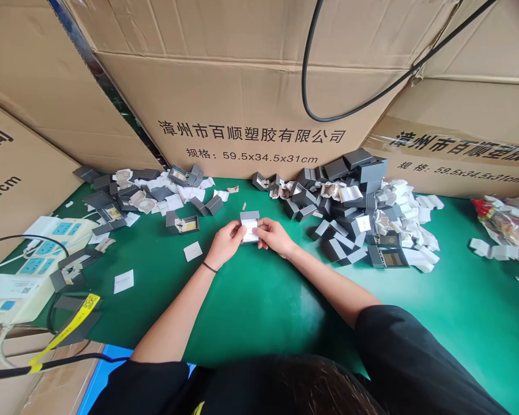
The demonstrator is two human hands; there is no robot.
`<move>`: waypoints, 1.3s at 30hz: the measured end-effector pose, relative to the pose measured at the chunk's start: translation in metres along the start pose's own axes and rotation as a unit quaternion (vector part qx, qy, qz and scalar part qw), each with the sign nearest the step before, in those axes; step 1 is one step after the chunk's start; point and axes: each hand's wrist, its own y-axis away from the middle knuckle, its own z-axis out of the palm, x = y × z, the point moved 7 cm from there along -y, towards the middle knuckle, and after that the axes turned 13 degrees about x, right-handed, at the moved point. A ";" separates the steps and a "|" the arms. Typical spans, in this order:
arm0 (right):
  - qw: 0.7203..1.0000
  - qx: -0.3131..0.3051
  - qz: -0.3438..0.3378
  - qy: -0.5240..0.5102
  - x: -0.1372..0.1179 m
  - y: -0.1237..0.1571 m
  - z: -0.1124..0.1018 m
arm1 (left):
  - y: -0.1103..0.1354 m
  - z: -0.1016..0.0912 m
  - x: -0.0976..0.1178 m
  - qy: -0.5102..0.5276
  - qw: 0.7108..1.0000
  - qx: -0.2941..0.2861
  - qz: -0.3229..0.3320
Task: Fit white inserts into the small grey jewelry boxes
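Note:
Between my two hands is a small dark grey hinged box (249, 215), its lid raised and a white lining inside. My left hand (225, 242) grips the box's left side, thumb at the lining. On the right side, my right hand (275, 236) closes round it, with the thumb over the white inside. Left of my hands lies an open grey box (182, 223) with a yellowish inside. A white card (192, 251) rests flat near my left wrist. Beyond the held box is a small brownish scrap (244, 206).
Piles of grey boxes (358, 173) and white paper inserts (404, 213) stand at right, more at left. Large cartons (242, 92) wall the back of the green table (259, 311). Power strips (38, 259) sit at left; a black cable (305, 75) hangs overhead. A plastic-wrapped packet (508, 225) lies far right.

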 end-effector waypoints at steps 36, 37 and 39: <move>0.977 0.046 -0.184 0.102 -0.022 0.008 -0.001 | 0.017 0.002 0.037 -0.091 0.949 0.019 0.301; 0.981 0.045 -0.175 0.066 -0.023 0.010 0.000 | 0.019 0.003 0.039 -0.101 0.940 0.011 0.327; 0.986 0.059 -0.156 -0.013 -0.023 0.012 0.000 | 0.022 0.004 0.041 -0.131 0.921 -0.001 0.368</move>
